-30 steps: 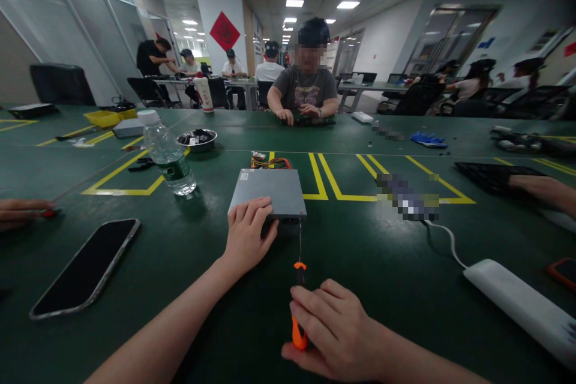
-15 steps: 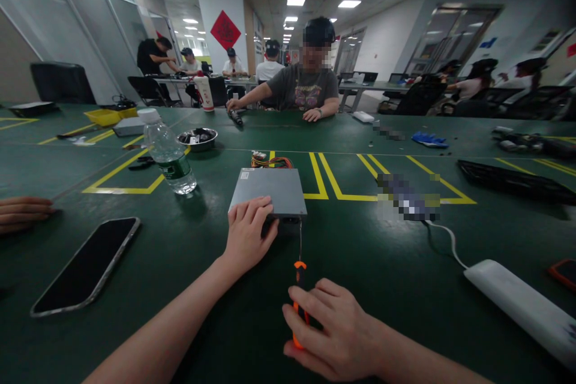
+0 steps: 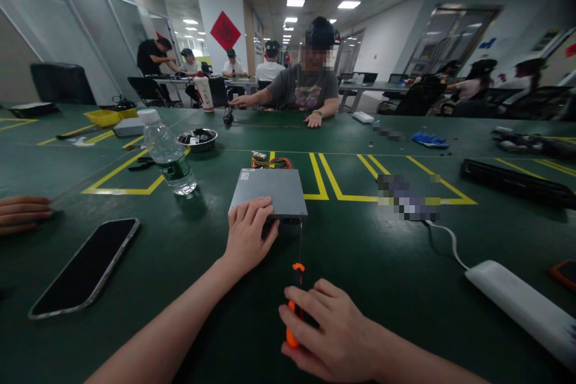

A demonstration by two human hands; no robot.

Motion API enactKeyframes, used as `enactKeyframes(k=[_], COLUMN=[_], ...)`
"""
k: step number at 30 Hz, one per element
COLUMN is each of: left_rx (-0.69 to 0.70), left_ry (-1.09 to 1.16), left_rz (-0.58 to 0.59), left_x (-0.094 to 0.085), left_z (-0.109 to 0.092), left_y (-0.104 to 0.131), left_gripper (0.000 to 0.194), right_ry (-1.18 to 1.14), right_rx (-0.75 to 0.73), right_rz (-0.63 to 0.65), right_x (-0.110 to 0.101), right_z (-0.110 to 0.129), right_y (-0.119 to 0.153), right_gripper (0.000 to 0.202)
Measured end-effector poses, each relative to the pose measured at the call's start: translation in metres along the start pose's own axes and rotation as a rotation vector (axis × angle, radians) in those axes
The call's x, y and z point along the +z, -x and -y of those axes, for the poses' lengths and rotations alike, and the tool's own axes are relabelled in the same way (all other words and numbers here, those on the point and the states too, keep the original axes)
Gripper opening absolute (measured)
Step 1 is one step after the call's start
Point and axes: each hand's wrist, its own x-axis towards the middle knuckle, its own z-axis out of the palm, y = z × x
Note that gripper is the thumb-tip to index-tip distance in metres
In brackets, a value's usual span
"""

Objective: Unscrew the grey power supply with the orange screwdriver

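Observation:
A grey metal computer power supply (image 3: pixel 274 187) lies flat on the green table, a bundle of coloured wires (image 3: pixel 278 162) at its far side. My left hand (image 3: pixel 247 233) grips its near left part, fingers on the top and thumb against the front face. In my right hand (image 3: pixel 330 330) is a screwdriver (image 3: pixel 292 337) with an orange and black handle, held between thumb and fingers. Its thin shaft points away from me and its tip meets the front face near the right corner. The exact contact at the tip is too small to make out.
Left of the power supply stand a water bottle (image 3: pixel 170 159) and a metal bowl (image 3: pixel 198 139) of small parts. A phone (image 3: pixel 87 267) and another person's hand (image 3: pixel 22 215) are further left. A white power strip (image 3: pixel 517 306) lies at right. A co-worker (image 3: pixel 301 87) sits opposite.
The screwdriver handle has swung slightly left, with my right fingers shifting along. My left hand and the power supply stay in place. The co-worker opposite has let go of a dark object.

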Motion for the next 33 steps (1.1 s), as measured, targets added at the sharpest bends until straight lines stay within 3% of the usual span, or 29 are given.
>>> enactKeyframes(k=[5,8,12,17,21,25,29,33], left_rx=[-0.003,-0.005,-0.007,-0.007,-0.011,-0.017,-0.019,-0.014], left_ry=[-0.002,0.002,0.008,0.009,0.017,0.025,0.031,0.041], left_rz=[0.000,0.002,0.005,0.008,0.008,0.002,0.005,0.000], left_x=[0.000,0.001,0.001,0.000,0.000,0.001,0.000,0.000], left_z=[0.001,0.001,0.001,0.001,0.001,0.001,0.001,0.001], left_y=[-0.001,0.000,0.001,0.000,0.000,0.001,0.001,0.001], left_gripper=[0.019,0.019,0.019,0.018,0.019,0.019,0.019,0.018], right_ry=[-0.039,0.009,0.109,0.043,0.070,0.258,0.381,0.323], right_rx=[0.063,0.106,0.047,-0.055,0.112,0.236,0.393,0.594], right_rz=[-0.089,0.037,0.187,0.078,0.020,-0.035,-0.094,-0.175], right_x=[0.008,0.006,0.000,-0.005,-0.013,-0.017,-0.010,0.003], right_z=[0.003,0.007,0.008,0.004,0.010,0.024,0.040,0.052], right_y=[0.006,0.005,0.000,0.000,0.003,0.010,0.015,0.011], right_gripper=[0.010,0.017,0.024,0.024,0.024,0.018,0.019,0.024])
